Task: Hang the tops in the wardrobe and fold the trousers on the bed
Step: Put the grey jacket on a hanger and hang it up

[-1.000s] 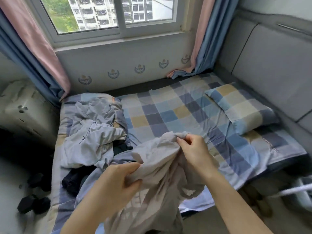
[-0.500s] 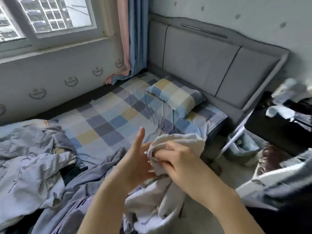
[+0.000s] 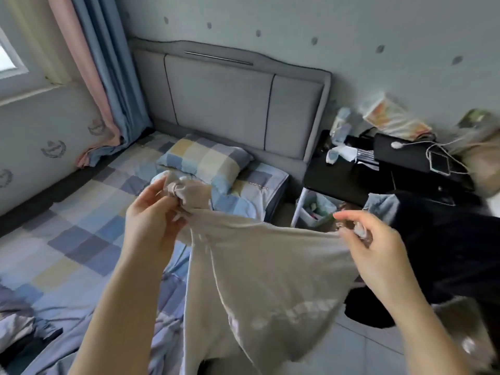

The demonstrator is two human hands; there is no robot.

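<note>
A: From the head view, what's being held?

B: A pale beige garment (image 3: 259, 266), stretched in the air between both hands, above the near edge of the bed (image 3: 89, 234) and the floor beside it. The left hand (image 3: 151, 223) has a bunched wad of the cloth in its grip, fingers curled round it. The right hand (image 3: 370, 247) pinches the other end of the top edge between thumb and fingertips.

A: Top or trousers?

B: I can't tell for certain; it's blurred and half gathered. It hangs wide from one taut edge, with a faint pale print low down.

A: How will it handle?

B: Light and limp, I'd judge. It sags in soft folds below the stretched edge and keeps no shape of its own. Not slippery, not fragile, but it will crumple wherever it's let slack.

A: So where to take hold?

B: At seams: shoulders if it's a top, waistband corners if trousers. The left grip is on a tangle, which I'd shake out first.

A: Anything nearby to snag?

B: A dark tabletop (image 3: 351, 180) cluttered with cables stands right of the headboard (image 3: 230, 104), well apart from the cloth.
</note>
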